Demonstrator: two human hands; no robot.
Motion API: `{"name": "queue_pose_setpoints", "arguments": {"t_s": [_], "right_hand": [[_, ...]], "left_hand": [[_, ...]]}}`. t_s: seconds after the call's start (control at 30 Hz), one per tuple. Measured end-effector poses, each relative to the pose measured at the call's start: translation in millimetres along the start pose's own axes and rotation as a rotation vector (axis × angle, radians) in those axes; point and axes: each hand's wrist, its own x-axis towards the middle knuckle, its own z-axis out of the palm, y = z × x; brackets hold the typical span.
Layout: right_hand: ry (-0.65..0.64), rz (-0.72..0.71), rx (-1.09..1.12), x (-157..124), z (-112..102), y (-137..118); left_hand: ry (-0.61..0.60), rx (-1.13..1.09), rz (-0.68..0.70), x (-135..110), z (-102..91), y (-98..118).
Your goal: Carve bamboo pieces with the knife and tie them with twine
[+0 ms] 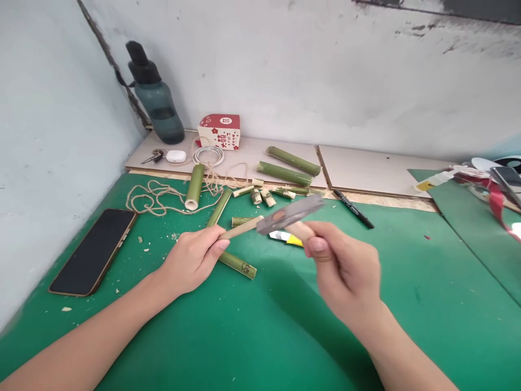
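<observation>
My left hand [195, 258] is closed around a slim pale bamboo stick [243, 227], which points to the right. My right hand [345, 263] grips the short wooden handle of a hammer [291, 213]; the grey metal head is slightly blurred and lies close to the stick's tip. I cannot tell whether the two touch. Beneath my left hand, partly hidden, are a green bamboo piece with a mark drawn near its end [240, 265] and another leaning bamboo piece [220, 207]. Behind the hammer lies a yellow and white utility knife [293, 239].
A phone [95, 252] lies on the green mat at left. Toward the wall are twine [152, 190], an upright bamboo tube [195, 184], several cut pieces, two long bamboo lengths [285, 172], a black marker [353, 208], a bottle [158, 103] and a red-white box [220, 132].
</observation>
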Motion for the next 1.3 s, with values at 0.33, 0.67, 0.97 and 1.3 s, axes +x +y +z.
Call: {"name": "queue_pose_setpoints", "arguments": {"t_s": [0.33,0.67,0.97,1.3], "right_hand": [[0.199,0.176,0.199,1.8,-3.3,-2.0],[0.282,0.165,0.171,-2.0,-2.3,-4.6],[0.271,0.172,0.210,-1.2,-0.2,-6.9],[0.084,0.166,0.106,-0.7,-0.6,-7.1]], "left_hand": [[0.040,-0.028,0.057,-1.9,1.0,-1.5],[0.040,-0.059,0.084,-2.8,2.6,1.3],[0.053,-0.068,0.039,-1.6,0.7,-0.2],[0.033,-0.036,0.063,0.1,-0.9,0.3]]}}
